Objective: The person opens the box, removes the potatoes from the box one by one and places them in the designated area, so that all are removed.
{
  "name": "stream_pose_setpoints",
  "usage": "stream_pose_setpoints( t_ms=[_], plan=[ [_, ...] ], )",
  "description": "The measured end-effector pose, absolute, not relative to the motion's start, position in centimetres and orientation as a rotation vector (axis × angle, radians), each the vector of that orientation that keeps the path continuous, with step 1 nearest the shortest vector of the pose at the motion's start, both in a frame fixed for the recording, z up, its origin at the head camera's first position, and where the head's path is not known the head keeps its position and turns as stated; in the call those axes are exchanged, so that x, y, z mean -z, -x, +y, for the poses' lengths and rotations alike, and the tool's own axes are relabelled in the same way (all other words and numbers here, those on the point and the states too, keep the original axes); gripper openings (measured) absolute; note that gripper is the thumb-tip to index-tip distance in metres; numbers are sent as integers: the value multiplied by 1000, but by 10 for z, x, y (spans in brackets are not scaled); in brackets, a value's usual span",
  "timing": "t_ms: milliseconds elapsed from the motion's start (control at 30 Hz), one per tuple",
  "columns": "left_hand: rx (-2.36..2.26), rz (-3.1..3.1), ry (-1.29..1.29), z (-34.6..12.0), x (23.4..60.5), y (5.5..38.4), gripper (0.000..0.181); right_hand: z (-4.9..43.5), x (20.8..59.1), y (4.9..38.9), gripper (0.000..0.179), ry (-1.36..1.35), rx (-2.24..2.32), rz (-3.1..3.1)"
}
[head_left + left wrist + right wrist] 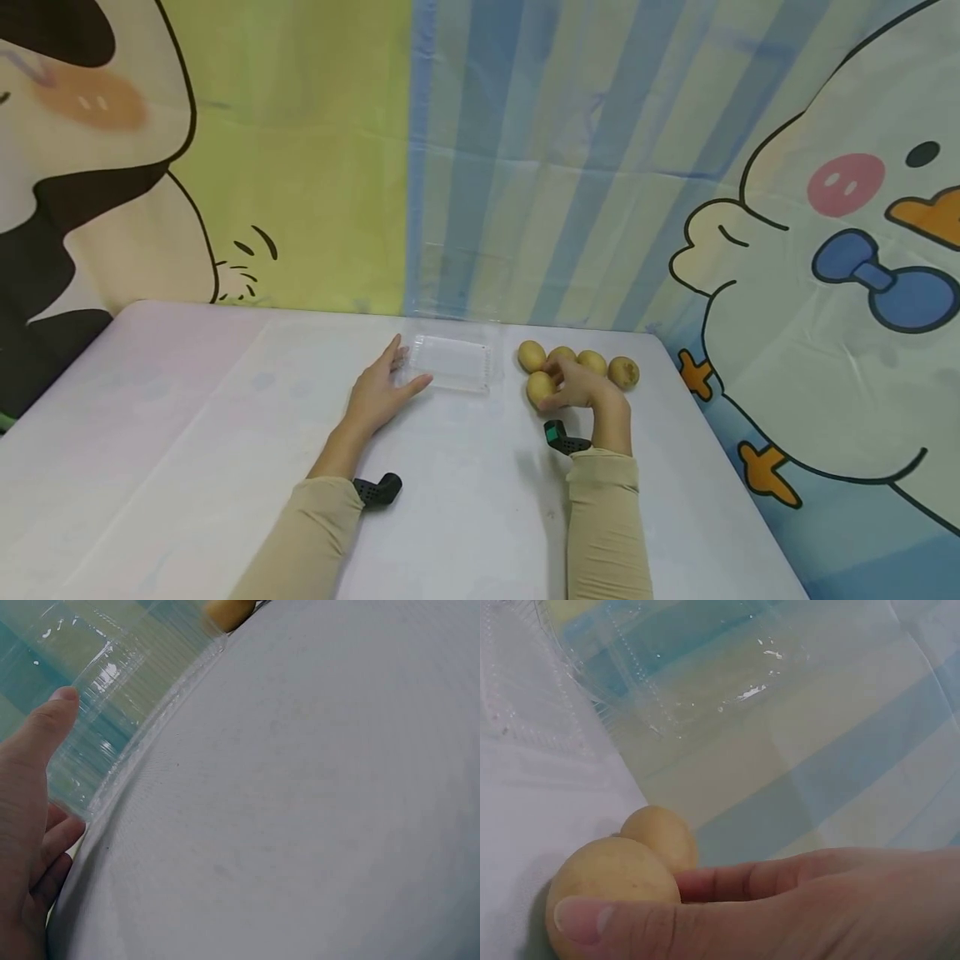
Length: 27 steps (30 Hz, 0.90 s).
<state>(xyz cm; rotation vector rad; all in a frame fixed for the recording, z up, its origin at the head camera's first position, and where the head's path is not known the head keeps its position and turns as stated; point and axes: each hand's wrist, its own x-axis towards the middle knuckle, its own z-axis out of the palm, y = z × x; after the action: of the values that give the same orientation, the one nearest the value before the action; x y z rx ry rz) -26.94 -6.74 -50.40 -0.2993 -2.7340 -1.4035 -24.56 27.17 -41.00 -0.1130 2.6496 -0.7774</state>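
A clear plastic clamshell box [450, 364] lies on the table with its lid [457, 283] raised at the back. My left hand [375, 394] stands at the box's left side, thumb along the front and fingers fairly straight; in the left wrist view the fingertips seem to touch its wall [112, 727]. To the right of the box, my right hand [588, 387] pinches a round yellow potato [539, 387] between thumb and fingers. The right wrist view has the thumb across this potato [604, 874], with another potato [660, 834] just behind it.
Several more potatoes sit in a loose row behind the right hand, among them one at the left [532, 356] and a brown-spotted one at the right [624, 372]. A white cloth covers the table [225, 467]. A printed curtain [322, 167] hangs behind its back edge.
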Motion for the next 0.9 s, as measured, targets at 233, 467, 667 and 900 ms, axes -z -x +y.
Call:
stream_pose_setpoints(
  t_ms=[233, 467, 667, 900],
  plan=[
    [1405, -2703, 332, -67, 505, 272, 96, 277, 409, 247, 61, 139, 780, 2631],
    [1371, -2720, 332, -67, 501, 274, 93, 271, 398, 250, 54, 35, 841, 2745],
    [1320, -2724, 332, -68, 504, 271, 95, 236, 401, 262, 53, 78, 937, 2828],
    [1245, -2658, 352, -67, 504, 265, 91, 213, 414, 270, 56, 182, 874, 2776]
  ],
)
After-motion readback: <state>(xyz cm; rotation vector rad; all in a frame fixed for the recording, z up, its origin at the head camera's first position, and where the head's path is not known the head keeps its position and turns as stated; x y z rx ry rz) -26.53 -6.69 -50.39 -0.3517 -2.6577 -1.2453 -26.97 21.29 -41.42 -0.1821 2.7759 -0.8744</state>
